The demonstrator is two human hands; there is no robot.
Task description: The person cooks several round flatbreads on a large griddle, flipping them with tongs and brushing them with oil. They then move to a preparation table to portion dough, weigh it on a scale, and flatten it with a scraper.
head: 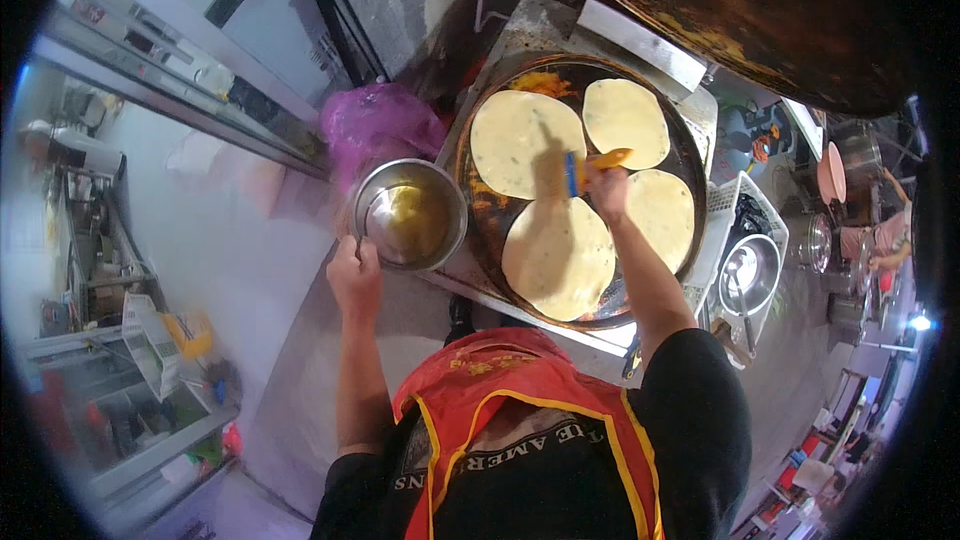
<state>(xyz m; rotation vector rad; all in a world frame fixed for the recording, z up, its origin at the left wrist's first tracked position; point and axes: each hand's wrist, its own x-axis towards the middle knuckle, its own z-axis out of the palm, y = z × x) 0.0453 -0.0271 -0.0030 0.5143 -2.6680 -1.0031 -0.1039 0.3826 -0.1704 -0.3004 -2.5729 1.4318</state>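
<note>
My left hand grips the handle of a metal bowl with yellow liquid, likely oil, in it; the bowl hangs left of a large round griddle. My right hand holds a brush with a yellow-orange handle and a blue band, over the middle of the griddle. Several pale, round flatbreads lie on the dark pan: one at the upper left, one at the upper right, one at the lower left and one at the right, partly behind my forearm. The brush's bristles are blurred.
A large dark griddle lid stands above at the upper right. Right of the griddle, a white plastic basket holds a metal bowl with a ladle. A purple plastic bag lies at the left. A person is at the far right.
</note>
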